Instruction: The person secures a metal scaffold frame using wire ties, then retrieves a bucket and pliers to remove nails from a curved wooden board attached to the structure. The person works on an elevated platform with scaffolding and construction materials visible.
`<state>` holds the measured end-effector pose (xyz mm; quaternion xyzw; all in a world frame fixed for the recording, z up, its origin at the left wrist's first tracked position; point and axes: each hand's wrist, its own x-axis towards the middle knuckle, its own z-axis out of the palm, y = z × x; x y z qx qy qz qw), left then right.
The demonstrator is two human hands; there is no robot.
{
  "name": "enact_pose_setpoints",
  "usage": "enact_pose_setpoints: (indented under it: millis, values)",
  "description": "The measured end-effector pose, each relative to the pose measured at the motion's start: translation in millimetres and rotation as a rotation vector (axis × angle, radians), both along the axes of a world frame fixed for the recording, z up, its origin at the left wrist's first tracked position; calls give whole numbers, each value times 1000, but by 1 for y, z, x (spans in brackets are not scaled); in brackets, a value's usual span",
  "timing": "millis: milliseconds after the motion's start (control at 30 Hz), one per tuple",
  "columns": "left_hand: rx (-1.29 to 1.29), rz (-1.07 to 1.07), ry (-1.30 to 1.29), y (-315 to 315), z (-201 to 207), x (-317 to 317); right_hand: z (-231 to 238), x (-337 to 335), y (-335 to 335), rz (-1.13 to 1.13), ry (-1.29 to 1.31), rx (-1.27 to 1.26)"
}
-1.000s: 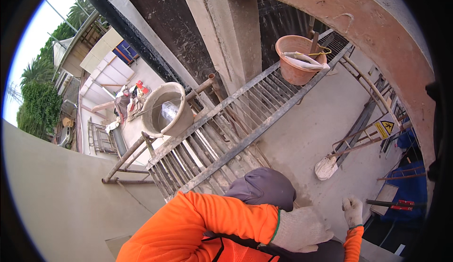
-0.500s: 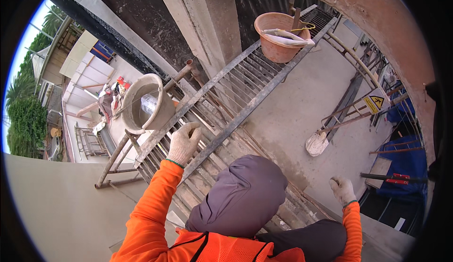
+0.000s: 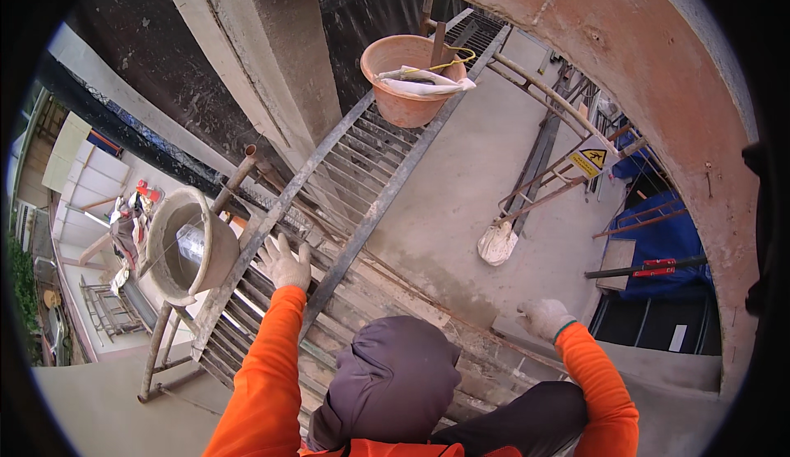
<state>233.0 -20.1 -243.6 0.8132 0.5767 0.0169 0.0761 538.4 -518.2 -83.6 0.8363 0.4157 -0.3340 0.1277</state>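
Note:
My left hand (image 3: 285, 264), in a whitish work glove, lies on the slatted metal scaffold platform (image 3: 350, 165) with its fingers spread, holding nothing. Just left of it stands a grey, mortar-stained bucket (image 3: 220, 266) with a clear plastic item (image 3: 191, 244) inside. My right hand (image 3: 546, 320), also gloved, is in the air right of my raised knee (image 3: 395, 375). Its fingers are smeared by motion, and I see no object in it.
Farther along the platform sits an orange tub (image 3: 403, 115) holding a white bag (image 3: 420, 87) and a yellow wire. A concrete column (image 3: 296, 54) rises beside it. At right are a curved reddish concrete edge (image 3: 658, 70), a yellow warning sign (image 3: 591, 158) and a white bundle (image 3: 498, 244) on a pole.
My left hand has gone from curled fingers to spread fingers on the platform. My right hand has moved left, nearer my knee. The whole view has shifted, with the buckets now farther left.

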Motion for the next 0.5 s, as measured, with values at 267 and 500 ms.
enact_pose_setpoints:
  millis: [267, 500]
  values:
    - [48, -23, 34, -7, 7, 13, 27, 80, 290, 233, -313, 702]
    - [-37, -10, 79, 0, 23, 20, 6, 136, 481, 102, -697, 542]
